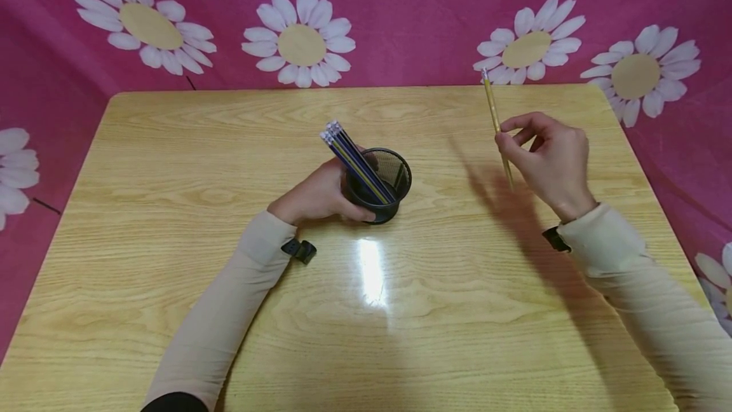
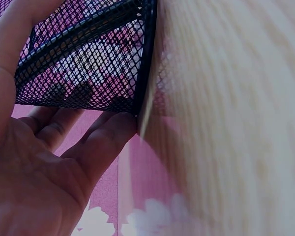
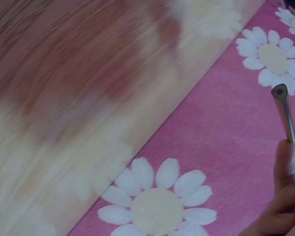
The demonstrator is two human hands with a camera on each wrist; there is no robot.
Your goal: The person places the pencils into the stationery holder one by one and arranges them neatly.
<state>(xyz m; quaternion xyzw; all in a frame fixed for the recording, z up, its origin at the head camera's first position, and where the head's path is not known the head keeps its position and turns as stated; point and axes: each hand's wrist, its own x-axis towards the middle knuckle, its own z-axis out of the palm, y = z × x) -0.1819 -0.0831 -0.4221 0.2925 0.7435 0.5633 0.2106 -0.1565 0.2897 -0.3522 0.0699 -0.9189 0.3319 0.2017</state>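
Observation:
Near the table's middle, my left hand (image 1: 317,194) grips a black wire-mesh pencil cup (image 1: 391,163), thumb on the near side and fingers around the far side. Several dark blue and yellow striped pencils (image 1: 356,159) lean left in the cup, eraser ends up. In the left wrist view the left hand (image 2: 44,167) is around the mesh cup (image 2: 103,64), close to the tabletop. Over the table's right part, my right hand (image 1: 553,161) pinches one yellow pencil (image 1: 491,103) between thumb and fingertips, eraser end up. The right wrist view shows the pencil's (image 3: 286,115) flat, unsharpened end.
The light wood table (image 1: 171,208) reaches back to a pink cloth (image 1: 400,18) printed with white daisies. A bright reflection lies on the tabletop in front of the cup. The right arm casts a shadow on the wood.

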